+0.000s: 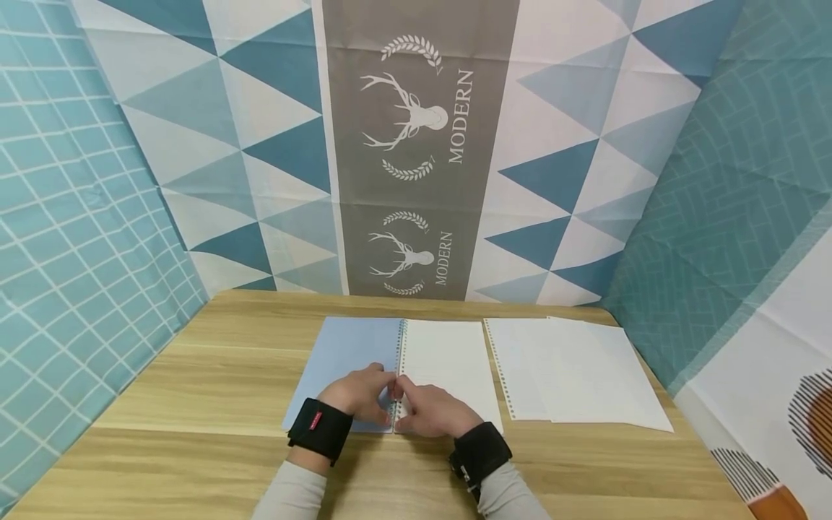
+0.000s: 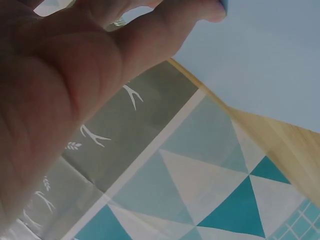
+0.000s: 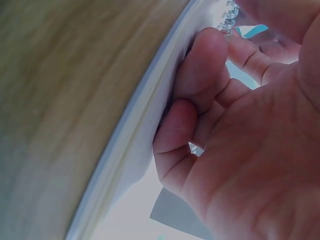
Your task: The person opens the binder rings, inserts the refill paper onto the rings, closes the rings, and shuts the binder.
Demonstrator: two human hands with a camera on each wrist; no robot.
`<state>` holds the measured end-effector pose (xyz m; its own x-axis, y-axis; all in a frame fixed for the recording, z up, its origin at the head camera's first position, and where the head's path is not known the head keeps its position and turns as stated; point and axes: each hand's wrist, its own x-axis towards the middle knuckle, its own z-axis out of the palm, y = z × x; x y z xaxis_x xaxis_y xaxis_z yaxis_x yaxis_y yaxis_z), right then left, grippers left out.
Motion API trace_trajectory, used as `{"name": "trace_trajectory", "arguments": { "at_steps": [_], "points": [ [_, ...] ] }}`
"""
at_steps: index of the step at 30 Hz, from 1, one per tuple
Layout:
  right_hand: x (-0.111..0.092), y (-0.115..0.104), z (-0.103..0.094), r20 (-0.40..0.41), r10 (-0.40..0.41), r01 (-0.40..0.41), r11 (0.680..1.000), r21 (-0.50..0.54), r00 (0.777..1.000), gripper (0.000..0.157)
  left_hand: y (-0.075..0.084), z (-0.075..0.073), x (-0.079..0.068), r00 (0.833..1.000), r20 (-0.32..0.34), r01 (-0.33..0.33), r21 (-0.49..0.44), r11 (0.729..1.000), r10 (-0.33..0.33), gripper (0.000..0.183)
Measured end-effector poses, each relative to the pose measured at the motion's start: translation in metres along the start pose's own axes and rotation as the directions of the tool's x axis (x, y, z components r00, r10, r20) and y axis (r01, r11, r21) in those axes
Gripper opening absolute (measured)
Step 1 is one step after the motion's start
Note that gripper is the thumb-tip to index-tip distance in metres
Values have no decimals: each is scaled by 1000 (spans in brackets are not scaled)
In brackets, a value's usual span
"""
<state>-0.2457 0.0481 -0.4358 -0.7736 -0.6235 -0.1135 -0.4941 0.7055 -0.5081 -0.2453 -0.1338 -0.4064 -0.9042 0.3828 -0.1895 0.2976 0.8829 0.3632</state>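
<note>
A loose-leaf notebook lies spread on the table, its blue cover at the left and a stack of white hole-punched pages at the right. Clear binder rings run down the middle. My left hand bends over the lower rings from the cover side, one fingertip against the blue cover in the left wrist view. From the page side my right hand meets it, fingers curled at the same rings. In the right wrist view its fingertips press by the page surface. The fingertips of both hands nearly meet and partly hide the rings.
To the right of the notebook, loose punched sheets and further white paper overlap on the wooden table. Patterned cloth hangs behind the table, with more cloth at both sides. Black bands wrap both wrists.
</note>
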Motion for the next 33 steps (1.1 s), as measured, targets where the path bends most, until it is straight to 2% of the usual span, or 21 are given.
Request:
{"name": "trace_trajectory", "arguments": {
  "at_steps": [16,25,33],
  "points": [
    [1,4,0,14,-55,54,998,32,998,36,-4,0,3,999,33,6,-10,1000,-6,27],
    [0,2,0,24,-21,20,997,70,999,35,-2,1,5,1000,17,5,-27,1000,-4,25],
    [-1,0,-1,23,-29,27,998,63,999,37,0,-1,3,1000,9,3,-24,1000,-3,27]
  ]
}}
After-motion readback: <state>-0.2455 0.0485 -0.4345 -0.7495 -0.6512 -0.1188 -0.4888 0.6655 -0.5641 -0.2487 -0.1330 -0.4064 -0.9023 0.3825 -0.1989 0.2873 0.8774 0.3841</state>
